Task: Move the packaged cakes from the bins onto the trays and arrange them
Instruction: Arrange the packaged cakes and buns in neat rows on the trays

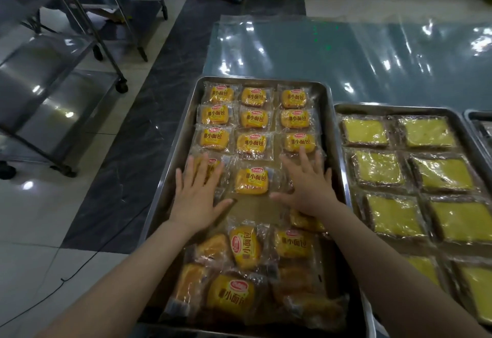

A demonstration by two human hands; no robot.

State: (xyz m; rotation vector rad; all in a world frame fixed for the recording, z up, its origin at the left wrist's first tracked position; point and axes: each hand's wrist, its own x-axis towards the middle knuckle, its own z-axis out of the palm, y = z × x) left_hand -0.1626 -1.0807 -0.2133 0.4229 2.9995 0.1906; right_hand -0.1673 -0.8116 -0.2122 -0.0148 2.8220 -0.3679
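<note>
Steel tray (255, 209): left grip (198, 196), right grip (310, 191) spread flat on packaged cakes (251, 181).

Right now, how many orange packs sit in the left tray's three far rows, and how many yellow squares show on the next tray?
Orange packs, three far rows: 9
Yellow squares in view: 8
Total: 17

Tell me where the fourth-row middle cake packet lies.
In the head view the fourth-row packet lies in the centre column of the left tray, just nearer than the third-row middle packet, with the loose pile further toward the camera.
</note>
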